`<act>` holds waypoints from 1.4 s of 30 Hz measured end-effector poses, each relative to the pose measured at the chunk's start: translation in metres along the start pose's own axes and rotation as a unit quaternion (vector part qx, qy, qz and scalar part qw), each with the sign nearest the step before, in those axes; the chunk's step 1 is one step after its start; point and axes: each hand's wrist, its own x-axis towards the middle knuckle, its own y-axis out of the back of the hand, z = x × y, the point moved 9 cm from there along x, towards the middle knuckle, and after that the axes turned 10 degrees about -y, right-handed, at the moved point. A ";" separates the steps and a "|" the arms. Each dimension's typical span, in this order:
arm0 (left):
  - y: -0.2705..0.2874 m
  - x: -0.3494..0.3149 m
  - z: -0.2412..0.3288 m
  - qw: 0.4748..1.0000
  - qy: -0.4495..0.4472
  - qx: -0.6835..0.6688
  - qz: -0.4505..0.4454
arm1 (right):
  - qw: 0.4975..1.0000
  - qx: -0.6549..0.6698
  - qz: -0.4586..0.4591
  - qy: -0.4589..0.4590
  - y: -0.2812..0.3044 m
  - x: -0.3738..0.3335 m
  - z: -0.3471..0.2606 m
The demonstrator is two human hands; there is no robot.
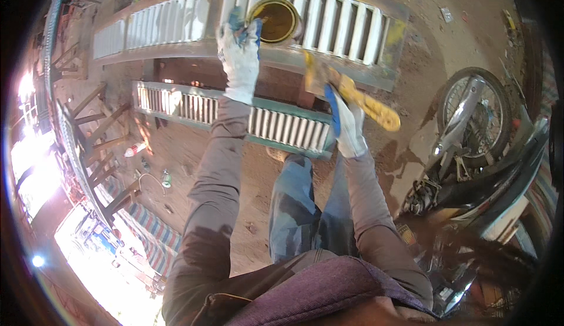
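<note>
My left hand (239,56), in a white glove with blue on its palm side, is over the far slatted panel (202,50). Its fingers are bent around a small blue-green patch that is too blurred to name. Right beside its thumb is a round open can (274,20) with a yellowish rim and brown inside, above the white slats. My right hand (348,120), gloved the same way, grips a wide brush (370,104) with a worn yellow handle. The brush head points up and left, close to the panel's near edge.
A second slatted panel (288,127) with a green frame lies lower, nearer my legs. A motorcycle (470,132) stands at the right. Wooden supports (100,123) and a striped sheet (147,232) are at the left. Bits of litter (446,14) dot the dirt ground.
</note>
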 end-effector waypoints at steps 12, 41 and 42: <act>0.015 -0.174 -0.077 0.943 0.317 0.081 -0.066 | 0.558 -0.761 0.206 0.258 0.120 0.030 -0.029; -0.037 0.010 -0.302 0.837 0.425 0.207 -0.275 | 0.550 -0.729 0.339 0.224 0.112 0.032 -0.004; -0.030 0.009 -0.312 0.835 0.423 0.216 -0.279 | 0.610 -0.703 0.298 0.210 0.081 0.024 0.003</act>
